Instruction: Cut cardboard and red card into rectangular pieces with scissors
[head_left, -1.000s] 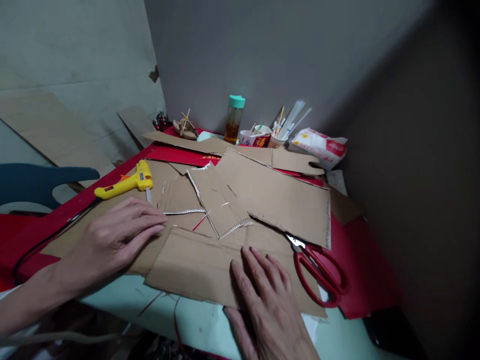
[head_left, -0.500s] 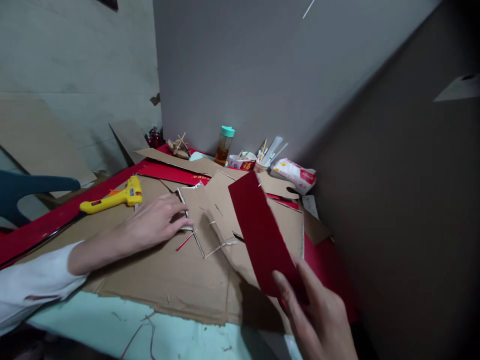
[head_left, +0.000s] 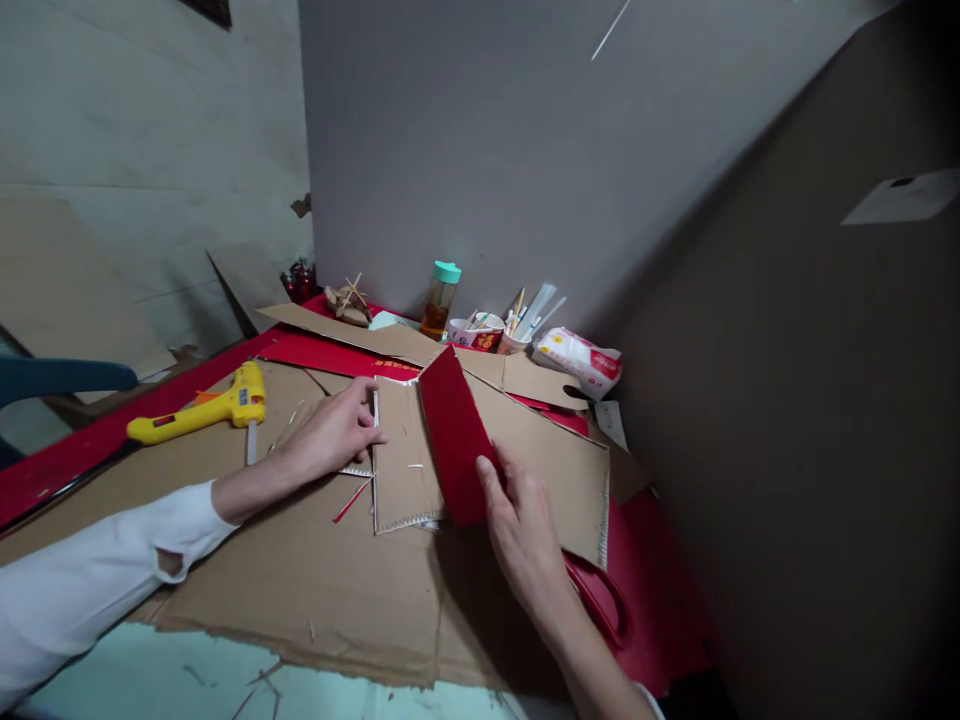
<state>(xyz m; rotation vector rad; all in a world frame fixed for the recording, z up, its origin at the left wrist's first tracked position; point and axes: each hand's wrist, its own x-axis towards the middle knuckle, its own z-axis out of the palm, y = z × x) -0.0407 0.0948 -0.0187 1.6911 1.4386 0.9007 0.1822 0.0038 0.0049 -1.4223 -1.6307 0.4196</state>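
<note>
My right hand [head_left: 521,510] grips the lower end of a red cardboard strip [head_left: 454,435], thumb in front, holding it tilted. The strip stands over a small brown cardboard piece [head_left: 401,460] with pale, ridged trim along its edges. At that piece's left edge, my left hand [head_left: 341,430] has its fingers closed on the rim, thumb tip over the top face. Part of the small piece is hidden behind the red strip. A larger brown cardboard panel [head_left: 547,440] with a similar ridged edge lies to the right. Beside the right forearm show red scissors handles [head_left: 611,610].
Left of my left hand, a yellow glue gun [head_left: 217,405] rests on a big cardboard sheet [head_left: 300,570]. Along the back stand a bottle [head_left: 439,300], cups holding sticks [head_left: 517,335] and a tissue pack [head_left: 577,360]. A thin red strip [head_left: 351,503] lies nearby.
My right hand has brought the red strip left and away from me, over the small piece. The small piece has turned upright in view under my left hand. The scissors handles have come into view.
</note>
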